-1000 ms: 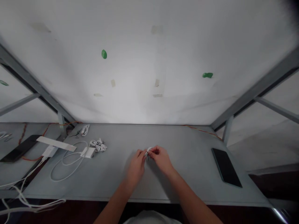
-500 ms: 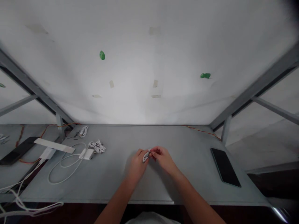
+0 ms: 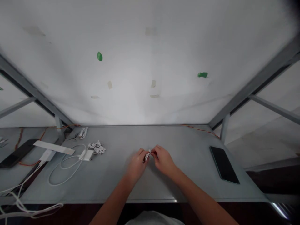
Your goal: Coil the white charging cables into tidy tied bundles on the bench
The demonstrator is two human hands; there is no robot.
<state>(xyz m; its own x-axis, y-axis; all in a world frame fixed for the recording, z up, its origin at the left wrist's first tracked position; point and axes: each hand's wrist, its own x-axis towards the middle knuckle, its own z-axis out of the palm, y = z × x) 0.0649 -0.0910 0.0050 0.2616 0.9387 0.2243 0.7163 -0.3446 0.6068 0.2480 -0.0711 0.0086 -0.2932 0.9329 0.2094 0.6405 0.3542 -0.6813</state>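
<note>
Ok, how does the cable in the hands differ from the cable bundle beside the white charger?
The held cable is pinched between the left hand and right hand; the cable bundle lies on the table. The hands partly hide the held cable, while the cable bundle is in plain view. Both are white.

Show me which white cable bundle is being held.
The bundle between the left hand and right hand; the other bundles lie untouched, off to the left.
</note>
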